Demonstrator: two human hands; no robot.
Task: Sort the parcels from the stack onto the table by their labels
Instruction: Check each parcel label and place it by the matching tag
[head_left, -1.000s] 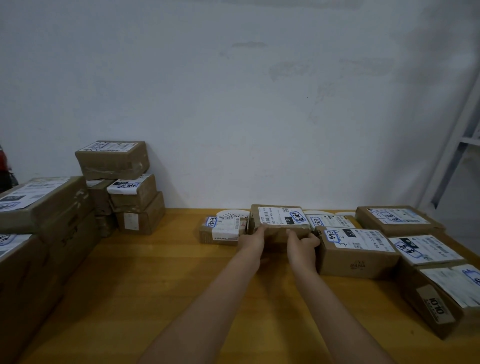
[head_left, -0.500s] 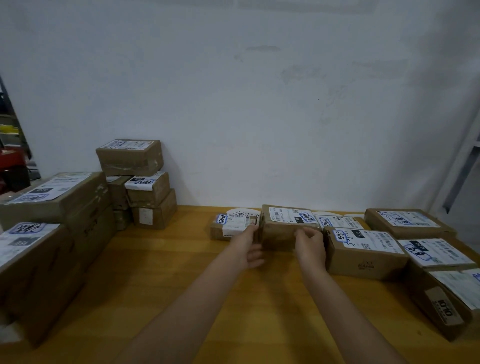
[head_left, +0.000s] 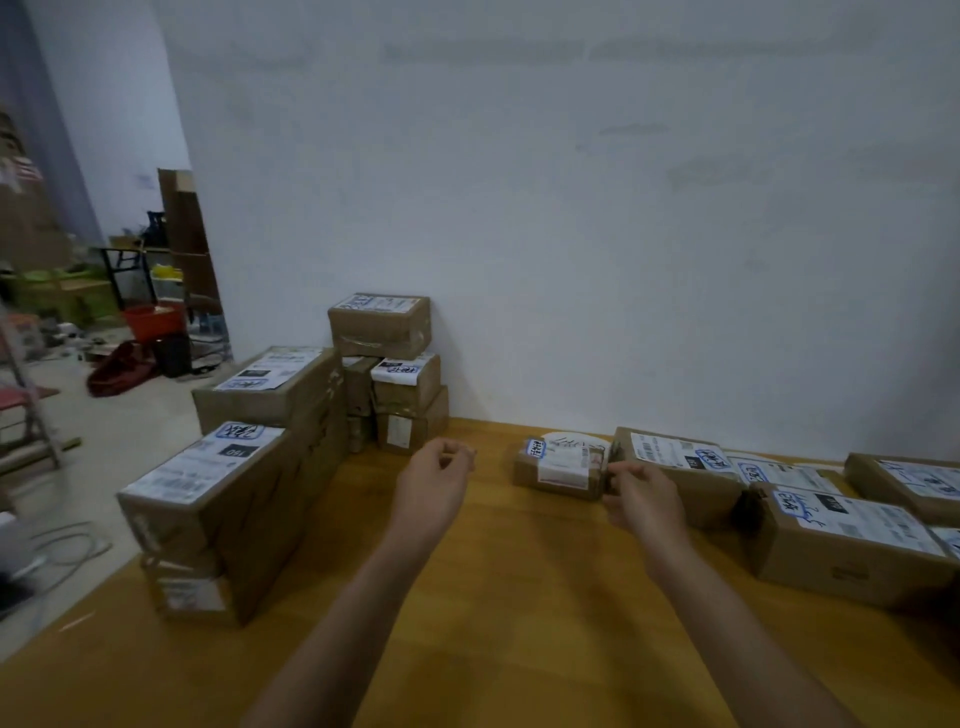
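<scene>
I have both bare forearms reaching out over the yellow-brown wooden table (head_left: 519, 597). My left hand (head_left: 434, 491) hovers above the bare wood in the middle. Its fingers (head_left: 457, 457) are loosely curled in towards the palm and they hold nothing and touch nothing.

My right hand (head_left: 647, 501) is further right, at the near left corner of a brown cardboard parcel with a white printed label and blue scribble (head_left: 675, 467). Those fingers (head_left: 621, 475) are curled and bunched right at the gap between that parcel and a small brown taped parcel with a blue-marked label (head_left: 558, 470) just to its left. I cannot tell whether they pinch the corner or only sit in front of it; it's too blurred.

Both of those parcels lie flat on the table near the far wall. More labelled parcels run off to the right: a flat white-labelled one (head_left: 779, 473), a bigger brown box nearer me (head_left: 841, 540), and another at the far right (head_left: 904, 483).

The unsorted stack is on the left. There are long brown cartons with white labels at the table's left edge (head_left: 249, 499), and beyond them smaller brown boxes piled against the wall (head_left: 384, 332). My left hand is between that stack and the sorted row, well apart from both.
</scene>
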